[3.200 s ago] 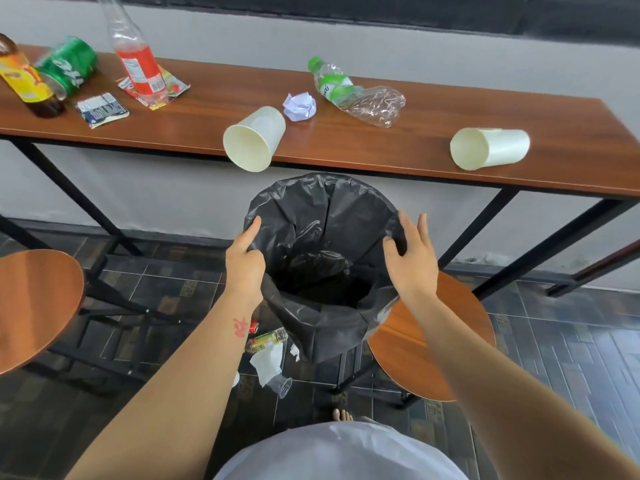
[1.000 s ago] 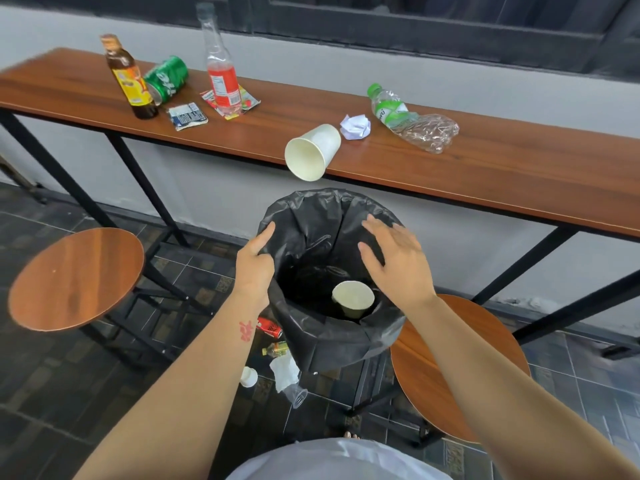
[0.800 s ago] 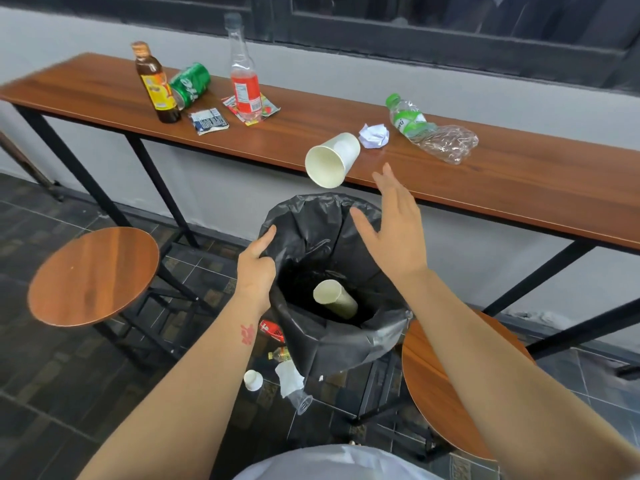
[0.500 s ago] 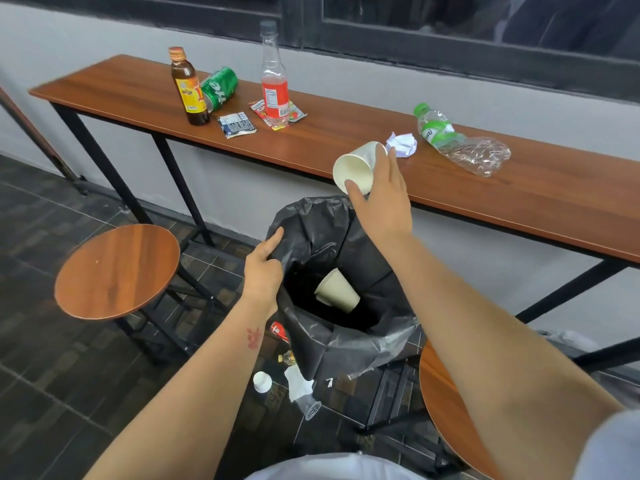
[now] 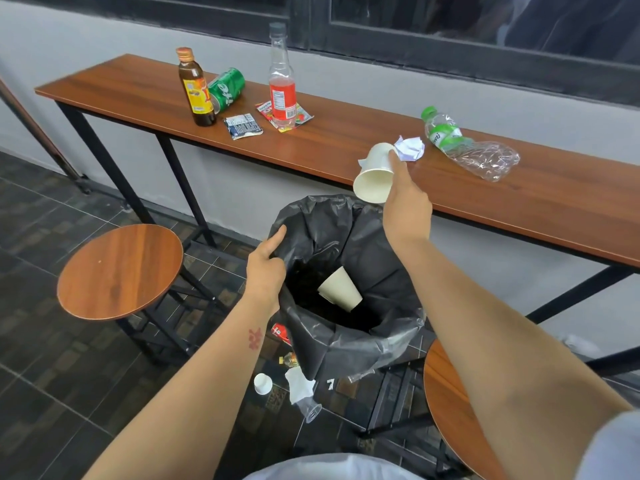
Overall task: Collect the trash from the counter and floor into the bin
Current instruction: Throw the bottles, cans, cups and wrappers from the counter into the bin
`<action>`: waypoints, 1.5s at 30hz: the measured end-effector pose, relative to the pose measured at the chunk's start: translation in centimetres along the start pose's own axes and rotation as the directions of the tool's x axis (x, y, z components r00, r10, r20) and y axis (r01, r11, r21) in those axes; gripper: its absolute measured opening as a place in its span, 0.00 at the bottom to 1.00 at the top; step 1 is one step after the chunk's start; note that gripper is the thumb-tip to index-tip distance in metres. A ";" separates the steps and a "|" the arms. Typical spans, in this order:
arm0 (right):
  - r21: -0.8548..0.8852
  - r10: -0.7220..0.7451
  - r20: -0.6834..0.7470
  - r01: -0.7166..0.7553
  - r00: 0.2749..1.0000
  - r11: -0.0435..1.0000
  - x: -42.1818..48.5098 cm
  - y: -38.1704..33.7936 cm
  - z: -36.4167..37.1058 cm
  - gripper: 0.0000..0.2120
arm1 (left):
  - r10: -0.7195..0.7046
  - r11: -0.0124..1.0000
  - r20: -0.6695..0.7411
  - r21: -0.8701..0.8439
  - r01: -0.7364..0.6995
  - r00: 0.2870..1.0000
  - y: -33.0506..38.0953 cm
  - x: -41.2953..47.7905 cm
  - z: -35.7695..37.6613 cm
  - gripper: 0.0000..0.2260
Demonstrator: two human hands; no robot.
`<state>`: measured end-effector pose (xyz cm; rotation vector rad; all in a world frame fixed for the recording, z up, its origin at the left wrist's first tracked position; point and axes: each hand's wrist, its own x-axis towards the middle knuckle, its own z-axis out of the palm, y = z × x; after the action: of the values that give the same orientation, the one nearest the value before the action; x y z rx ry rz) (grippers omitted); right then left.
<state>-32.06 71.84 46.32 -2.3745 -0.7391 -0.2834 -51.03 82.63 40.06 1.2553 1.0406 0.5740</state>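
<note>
A bin lined with a black bag (image 5: 349,344) stands below the wooden counter (image 5: 346,147). One paper cup (image 5: 341,289) lies inside it. My left hand (image 5: 266,268) grips the bag's left rim. My right hand (image 5: 405,206) is closed around a second white paper cup (image 5: 374,174) at the counter's front edge, its mouth facing down toward me. On the counter lie a crumpled paper (image 5: 410,148), a crushed clear bottle (image 5: 467,148), a red-drink bottle (image 5: 282,77), a brown bottle (image 5: 195,88), a green can (image 5: 227,88) and two wrappers (image 5: 242,126).
Floor trash lies beside the bin: a small white cup (image 5: 263,383), a tissue (image 5: 299,388), a clear plastic cup (image 5: 310,408), a red can (image 5: 281,332). Round wooden stools stand left (image 5: 119,270) and right (image 5: 453,407). A grey wall and window run behind the counter.
My right hand dropped one paper cup into the bin, rose to the counter edge and closed on the second cup. My left hand stayed on the bag rim.
</note>
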 end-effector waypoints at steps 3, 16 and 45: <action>0.167 0.088 -0.085 -0.073 0.993 0.983 -0.1 0.0 -0.1 0.29 | 0.005 1.000 0.001 -0.020 -0.005 1.000 0.1 0.0 -0.3 0.33; -0.031 -0.261 0.243 0.276 0.934 0.961 -8.4 3.3 1.2 0.29 | 0.017 0.999 -0.004 0.028 -0.017 1.000 1.3 -1.2 -0.2 0.28; -0.155 -0.170 0.074 0.179 0.983 0.972 8.2 5.8 1.1 0.29 | -0.066 0.997 0.004 0.041 0.066 0.998 1.7 1.9 4.0 0.29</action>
<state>-22.00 72.36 45.49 -2.4816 -0.9903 -0.3581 -46.34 82.71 40.96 1.2526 1.0895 0.5011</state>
